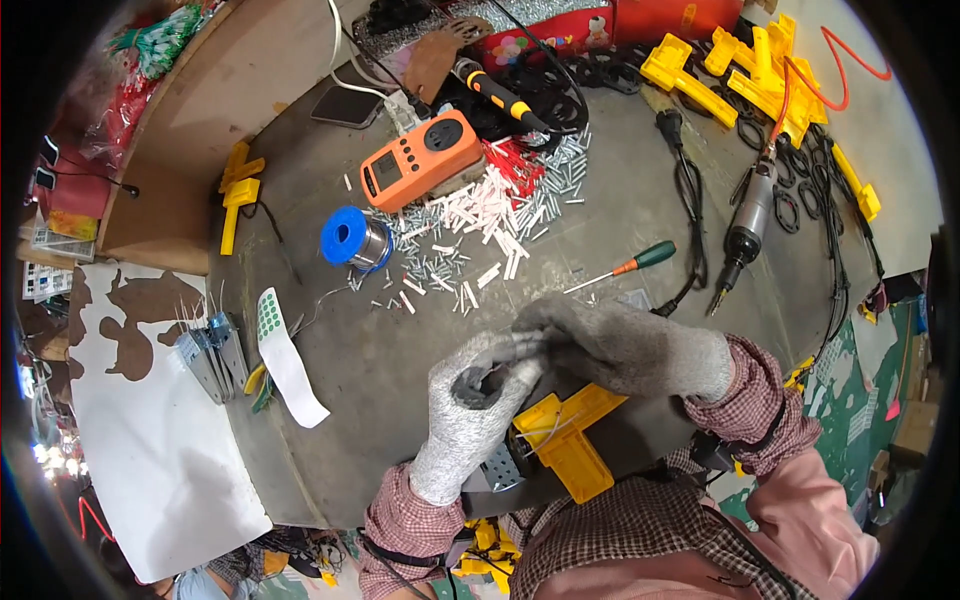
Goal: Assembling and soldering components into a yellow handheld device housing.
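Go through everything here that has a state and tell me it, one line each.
Left hand: gloved, curled, fingertips meeting the right's.
Right hand: gloved, pinching at the left's fingertips.
Yellow plastic T-shaped part: lying under the hands.
Blue solder spool: on its side.
Green-handled screwdriver: lying untouched.

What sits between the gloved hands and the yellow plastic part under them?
Nothing visible. The left hand and right hand, in grey knit gloves, meet directly over the yellow plastic part; thin wires rise from it toward the fingers. Whether they are gripping anything is hidden.
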`<state>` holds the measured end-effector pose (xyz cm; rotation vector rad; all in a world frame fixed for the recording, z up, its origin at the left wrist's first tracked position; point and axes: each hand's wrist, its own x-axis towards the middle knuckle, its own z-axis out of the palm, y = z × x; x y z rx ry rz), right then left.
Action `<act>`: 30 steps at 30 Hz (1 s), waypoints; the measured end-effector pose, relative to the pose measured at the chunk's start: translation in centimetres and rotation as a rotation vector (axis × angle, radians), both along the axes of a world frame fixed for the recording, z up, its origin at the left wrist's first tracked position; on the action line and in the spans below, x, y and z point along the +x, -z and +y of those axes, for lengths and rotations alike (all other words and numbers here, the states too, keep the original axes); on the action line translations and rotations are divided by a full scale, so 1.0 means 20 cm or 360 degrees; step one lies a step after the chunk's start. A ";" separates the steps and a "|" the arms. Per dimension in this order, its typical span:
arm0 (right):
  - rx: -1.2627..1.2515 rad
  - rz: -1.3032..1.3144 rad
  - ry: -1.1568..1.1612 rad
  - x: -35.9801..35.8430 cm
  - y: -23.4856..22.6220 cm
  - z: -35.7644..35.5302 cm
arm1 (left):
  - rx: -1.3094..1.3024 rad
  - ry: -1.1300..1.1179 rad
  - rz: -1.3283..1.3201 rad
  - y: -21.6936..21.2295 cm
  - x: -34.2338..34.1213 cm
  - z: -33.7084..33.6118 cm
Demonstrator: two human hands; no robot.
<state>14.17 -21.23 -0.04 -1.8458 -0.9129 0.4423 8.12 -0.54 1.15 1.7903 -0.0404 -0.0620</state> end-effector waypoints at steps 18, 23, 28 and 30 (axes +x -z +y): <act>-0.0109 -0.0101 0.0394 -0.06 -0.03 0.02 | -0.0206 -0.0321 0.0310 0.01 0.01 0.11; -0.0044 -0.0077 0.0362 -0.06 0.00 0.03 | -0.0186 -0.0340 0.0227 0.00 -0.01 0.07; -0.0159 -0.0098 0.0361 -0.06 -0.02 0.02 | 0.0102 -0.0198 -0.0079 0.03 0.00 0.10; -0.0138 -0.0133 0.0372 -0.07 -0.01 0.02 | 0.0202 -0.0163 -0.0213 0.04 0.01 0.10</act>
